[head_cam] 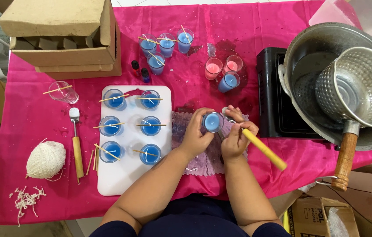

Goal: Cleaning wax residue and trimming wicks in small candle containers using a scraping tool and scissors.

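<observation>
My left hand grips a small glass of blue wax, tilted so its open top faces me, above a purple cloth. My right hand holds a yellow-handled tool; its metal end touches the rim of that glass. To the left, a white board carries several glasses of blue wax with wooden sticks laid across them.
Cardboard boxes stand at the back left. More blue glasses, pink wax glasses, two small bottles, an empty glass, a spoon and a ball of string lie on the pink cloth. A black stove with metal pots stands at the right.
</observation>
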